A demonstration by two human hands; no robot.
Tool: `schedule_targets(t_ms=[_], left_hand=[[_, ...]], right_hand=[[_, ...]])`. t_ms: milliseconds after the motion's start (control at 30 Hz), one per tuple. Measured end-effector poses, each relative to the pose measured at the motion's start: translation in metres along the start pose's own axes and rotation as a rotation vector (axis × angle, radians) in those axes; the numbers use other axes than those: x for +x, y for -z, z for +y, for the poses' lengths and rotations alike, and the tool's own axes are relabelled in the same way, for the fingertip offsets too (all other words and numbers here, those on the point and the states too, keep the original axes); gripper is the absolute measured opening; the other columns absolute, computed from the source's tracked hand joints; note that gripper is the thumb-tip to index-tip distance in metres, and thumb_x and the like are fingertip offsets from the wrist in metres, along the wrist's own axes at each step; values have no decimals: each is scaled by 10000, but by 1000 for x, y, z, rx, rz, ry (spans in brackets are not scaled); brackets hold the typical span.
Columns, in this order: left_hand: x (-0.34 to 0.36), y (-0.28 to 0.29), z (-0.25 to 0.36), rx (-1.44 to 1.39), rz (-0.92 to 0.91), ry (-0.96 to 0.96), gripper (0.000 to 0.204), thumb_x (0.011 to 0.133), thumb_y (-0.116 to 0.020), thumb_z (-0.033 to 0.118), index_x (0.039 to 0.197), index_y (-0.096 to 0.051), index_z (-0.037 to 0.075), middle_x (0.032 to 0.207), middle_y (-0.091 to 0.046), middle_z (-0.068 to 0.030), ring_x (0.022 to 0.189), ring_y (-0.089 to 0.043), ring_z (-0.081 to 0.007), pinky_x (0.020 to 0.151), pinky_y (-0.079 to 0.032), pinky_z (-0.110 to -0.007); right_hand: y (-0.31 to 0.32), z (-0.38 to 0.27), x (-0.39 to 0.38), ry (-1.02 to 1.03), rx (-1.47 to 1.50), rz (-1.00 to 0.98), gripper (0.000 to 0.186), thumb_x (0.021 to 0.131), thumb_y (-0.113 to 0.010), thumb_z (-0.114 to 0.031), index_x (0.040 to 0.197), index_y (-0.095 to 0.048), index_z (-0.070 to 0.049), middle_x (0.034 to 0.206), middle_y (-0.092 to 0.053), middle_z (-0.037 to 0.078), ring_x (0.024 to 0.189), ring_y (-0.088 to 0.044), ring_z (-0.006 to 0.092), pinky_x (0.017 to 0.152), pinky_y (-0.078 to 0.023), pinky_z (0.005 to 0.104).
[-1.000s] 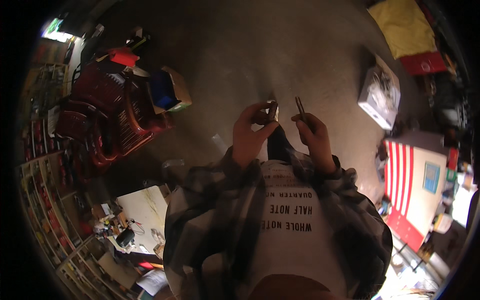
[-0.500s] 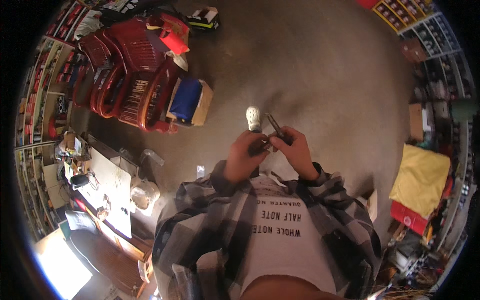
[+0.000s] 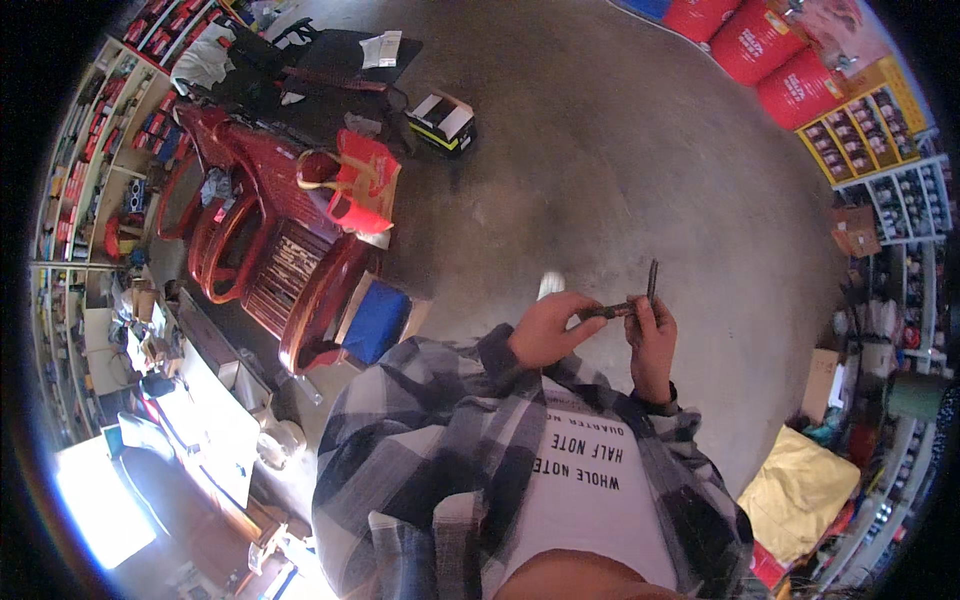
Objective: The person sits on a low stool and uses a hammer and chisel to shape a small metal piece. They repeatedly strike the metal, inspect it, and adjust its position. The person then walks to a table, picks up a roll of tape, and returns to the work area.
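Note:
My left hand [image 3: 553, 330] is closed around a short dark metal piece [image 3: 612, 311], which sticks out to the right past the fingertips. Its tip reaches my right hand [image 3: 652, 350]. Pinched in the fingers of that right hand is a thin dark rod [image 3: 653, 278], pointing away from me. Whether the rod and the metal piece are joined I cannot tell, since the right fingers cover where they meet. Both hands are in front of my chest, above the floor. Just beyond the left hand shows the white toe of a shoe [image 3: 550, 284].
To the left stands a red wooden bench [image 3: 265, 255] with a red bag [image 3: 365, 180] on it. A blue bundle [image 3: 375, 320] rests by its near end. Farther off is a black and yellow box [image 3: 440, 122]. A yellow cloth [image 3: 800, 490] lies at the right, near stocked shelves [image 3: 915, 290].
The view has swung, bringing red sacks into sight at the far right. My hands have moved right and slightly apart. The rod has turned from slanting left to nearly straight away from me.

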State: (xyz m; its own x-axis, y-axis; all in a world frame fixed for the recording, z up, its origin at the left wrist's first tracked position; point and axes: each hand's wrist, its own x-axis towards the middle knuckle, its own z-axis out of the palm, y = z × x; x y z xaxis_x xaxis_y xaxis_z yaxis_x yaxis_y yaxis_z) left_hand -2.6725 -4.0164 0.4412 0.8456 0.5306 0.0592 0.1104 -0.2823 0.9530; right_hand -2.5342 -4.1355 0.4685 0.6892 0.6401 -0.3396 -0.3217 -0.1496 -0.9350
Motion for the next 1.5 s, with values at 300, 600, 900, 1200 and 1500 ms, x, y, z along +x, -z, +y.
schedule_targets(t_ms=[300, 600, 900, 1200, 1500], left_hand=[[249, 78, -49, -21, 171, 142, 262, 842, -650, 242, 958, -654, 7, 868, -642, -170, 774, -624, -328, 664, -482, -391], [419, 214, -78, 50, 429, 200, 257, 836, -669, 170, 1027, -643, 0, 940, -668, -150, 873, -648, -242, 771, -493, -327], [635, 363, -134, 4, 402, 208, 251, 846, -645, 153, 1039, -636, -8, 968, -664, -153, 889, -642, -239, 770, -493, -324], [846, 488, -192, 29, 436, -29, 238, 832, -659, 146, 1013, -633, -7, 930, -644, -177, 824, -637, -291, 718, -497, -342], [1020, 676, -268, -186, 715, 244, 231, 875, -619, 116, 1029, -615, -56, 881, -656, -59, 812, -594, -112, 716, -485, -266]], right_hand=[[-61, -64, 288, -87, 61, -221, 208, 927, -569, -251, 905, -586, -45, 714, -607, 4, 568, -426, 39, 496, -315, 203], [-190, -162, 513, -104, -208, -562, 212, 894, -616, -242, 909, -607, -31, 809, -613, 5, 709, -550, 87, 626, -435, 224], [-320, -232, 726, -198, -159, -452, 198, 885, -619, -249, 902, -540, -69, 715, -536, -21, 575, -442, 46, 491, -328, 213], [-419, -295, 939, 2, -59, -521, 185, 948, -487, -259, 871, -496, -90, 652, -443, -28, 516, -370, 31, 450, -266, 198], [-630, -356, 1154, -155, -125, -668, 164, 892, -613, -214, 875, -566, -58, 730, -566, -12, 613, -477, 46, 527, -363, 206]])
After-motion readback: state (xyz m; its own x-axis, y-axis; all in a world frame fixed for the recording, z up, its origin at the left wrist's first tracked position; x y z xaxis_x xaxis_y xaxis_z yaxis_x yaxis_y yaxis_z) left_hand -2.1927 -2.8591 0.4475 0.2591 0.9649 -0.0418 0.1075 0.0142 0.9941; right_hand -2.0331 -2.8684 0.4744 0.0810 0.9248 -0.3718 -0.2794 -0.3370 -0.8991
